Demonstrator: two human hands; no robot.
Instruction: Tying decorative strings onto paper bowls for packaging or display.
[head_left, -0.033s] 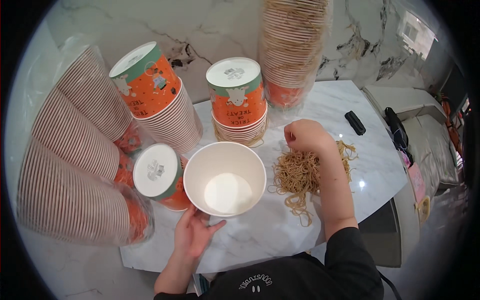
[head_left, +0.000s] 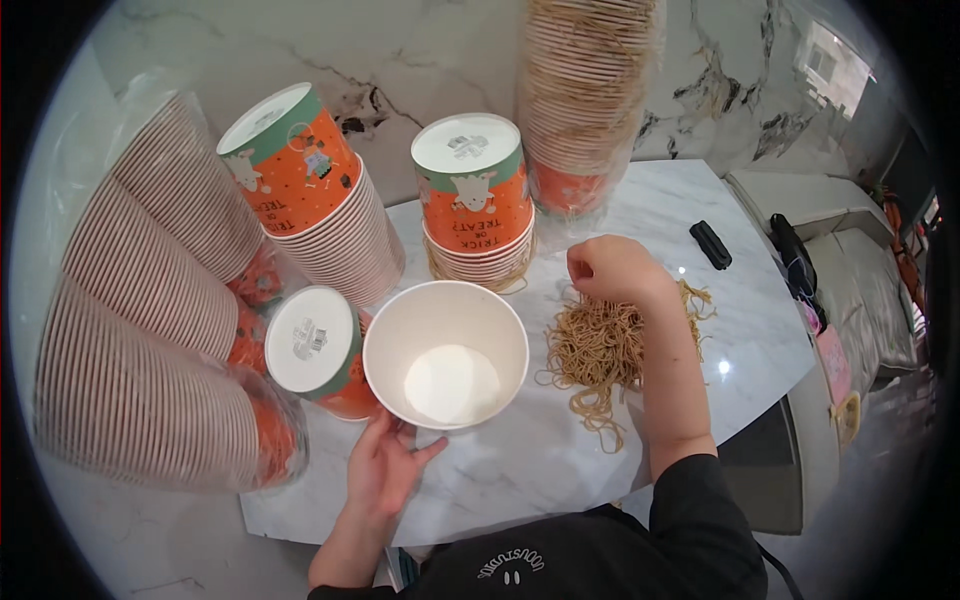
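Note:
My left hand (head_left: pixel 385 470) is at the near side of a white-lined paper tub (head_left: pixel 450 385), fingertips against its lower edge, thumb and fingers apart. The tub's open mouth faces up, nothing inside. Above a loose heap of tan rubber bands (head_left: pixel 593 345) my right hand (head_left: pixel 610 268) is curled closed; whatever its fingers hold is hidden. Beside the open tub stands an upside-down orange and green tub (head_left: pixel 312 340). Behind it, an upside-down stack of the same tubs (head_left: pixel 475 190) has tan bands about its lower rims.
Another tub stack (head_left: pixel 310 180) leans at the left. Plastic-wrapped stacks (head_left: pixel 150 390) line the left edge, and a tall wrapped one (head_left: pixel 590 100) stands at the back. A small black object (head_left: pixel 710 246) lies on the marble-patterned table (head_left: pixel 510 480). A grey seat (head_left: pixel 850 270) is at the right.
The open tub and my left hand have shifted very slightly to the left and away from me. Little else differs.

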